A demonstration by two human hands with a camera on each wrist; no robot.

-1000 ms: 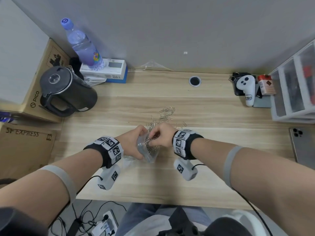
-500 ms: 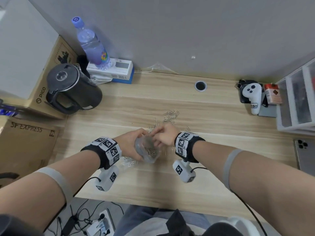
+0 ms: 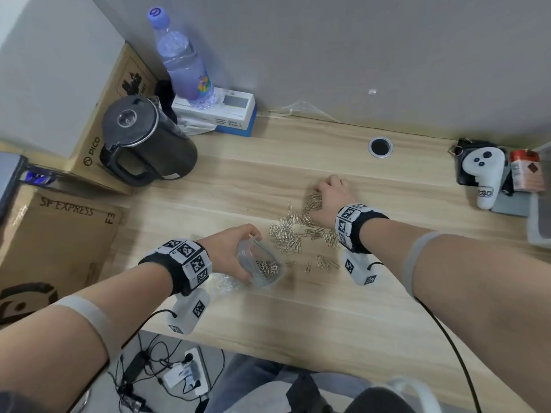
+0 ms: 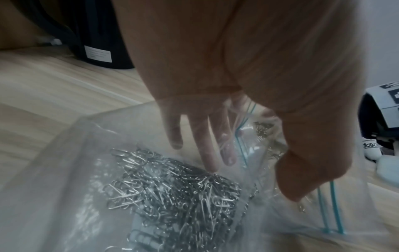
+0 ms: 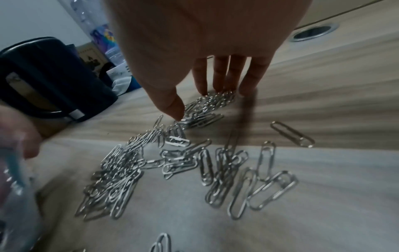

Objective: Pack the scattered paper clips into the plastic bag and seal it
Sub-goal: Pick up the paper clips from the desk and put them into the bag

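My left hand (image 3: 235,248) grips the clear zip plastic bag (image 3: 264,271) by its mouth and holds it wide, low over the desk. In the left wrist view my left hand (image 4: 248,170) has fingers (image 4: 207,145) behind the film and the thumb in front, with a heap of silver paper clips (image 4: 172,196) inside the bag (image 4: 64,170). Loose paper clips (image 3: 290,234) lie scattered to the right of the bag. My right hand (image 3: 329,193) reaches down onto the far end of that scatter. Its straight fingers (image 5: 220,80) and thumb touch the paper clips (image 5: 205,105), lifting nothing; right hand (image 5: 200,104).
A black kettle (image 3: 143,144) stands at the back left, with a water bottle (image 3: 185,64) on a white box behind it. Cardboard boxes (image 3: 56,234) line the left side. A cable hole (image 3: 380,146) is behind the clips, a white controller (image 3: 484,174) and a small can at the far right.
My right hand has left the bag's mouth and moved away to the right onto the loose clips. My left hand still holds the bag, now tipped towards the scatter.
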